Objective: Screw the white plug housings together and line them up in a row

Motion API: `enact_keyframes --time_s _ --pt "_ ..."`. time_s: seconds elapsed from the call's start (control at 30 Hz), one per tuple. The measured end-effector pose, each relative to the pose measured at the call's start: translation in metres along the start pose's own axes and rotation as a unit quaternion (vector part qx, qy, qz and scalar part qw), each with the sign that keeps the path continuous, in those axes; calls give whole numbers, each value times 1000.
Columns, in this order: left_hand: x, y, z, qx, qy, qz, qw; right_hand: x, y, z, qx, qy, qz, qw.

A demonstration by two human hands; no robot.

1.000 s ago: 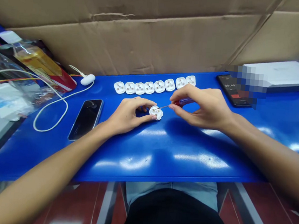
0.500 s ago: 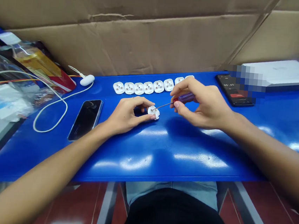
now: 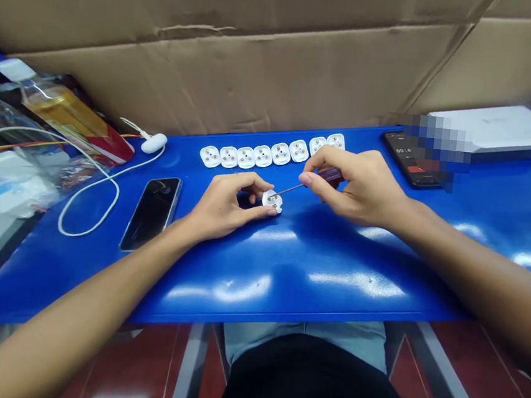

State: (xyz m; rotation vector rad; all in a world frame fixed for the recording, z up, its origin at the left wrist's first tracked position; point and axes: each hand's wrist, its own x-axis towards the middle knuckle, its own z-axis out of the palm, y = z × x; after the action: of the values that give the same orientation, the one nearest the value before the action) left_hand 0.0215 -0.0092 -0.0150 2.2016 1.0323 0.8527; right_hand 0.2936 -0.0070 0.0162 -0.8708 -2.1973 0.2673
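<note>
Between the thumb and fingers of my left hand (image 3: pixel 227 205) is a small round white plastic piece with metal terminals (image 3: pixel 273 201), held just above or on the blue table. My right hand (image 3: pixel 354 185) grips a screwdriver (image 3: pixel 331 175) by its dark purple-red handle. The thin metal shaft slants down to the left, and its tip meets the white piece near a terminal. Behind the hands, several square white plastic covers with metal contacts (image 3: pixel 263 155) stand in a row; my right fingers partly overlap the row's right end.
Left of my left hand lies a black phone (image 3: pixel 151 213), with a white cable (image 3: pixel 118 191) looping beside it. A bottle of yellow liquid (image 3: pixel 62 110) leans at the far left. At the back right are another phone (image 3: pixel 414 163) and a white box (image 3: pixel 502 131). Cardboard (image 3: pixel 258 79) backs the blue table (image 3: pixel 285 288).
My right fingers have shifted and rolled around the screwdriver handle, uncovering more of the row's right end. The tip stays at the white piece, and my left hand holds still.
</note>
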Motion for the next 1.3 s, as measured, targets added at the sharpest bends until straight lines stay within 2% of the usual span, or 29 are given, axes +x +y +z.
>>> enact_keyframes --time_s 0.13,0.33,0.47,0.67,0.83,1.0,1.3 --pt "0 -1 0 -9 -2 -1 1000 -1 1 0 11 -14 -10 1000" --pt "2 -1 -5 14 -31 -25 999 0 -1 -9 -18 33 -31 999" --pt "3 -1 -7 65 -28 -1 998 -1 0 -16 -23 17 -51 998" --pt "4 -2 -8 76 -27 29 996 -2 1 -16 -47 -13 -43 998" --pt "4 -2 -9 77 -11 63 995 -2 0 -15 -42 -14 -42 998" --pt "3 5 -7 62 22 96 993 -2 -2 -16 -22 36 -48 998" --pt "0 7 -3 23 6 99 995 -4 -12 -14 -9 74 -72 995"
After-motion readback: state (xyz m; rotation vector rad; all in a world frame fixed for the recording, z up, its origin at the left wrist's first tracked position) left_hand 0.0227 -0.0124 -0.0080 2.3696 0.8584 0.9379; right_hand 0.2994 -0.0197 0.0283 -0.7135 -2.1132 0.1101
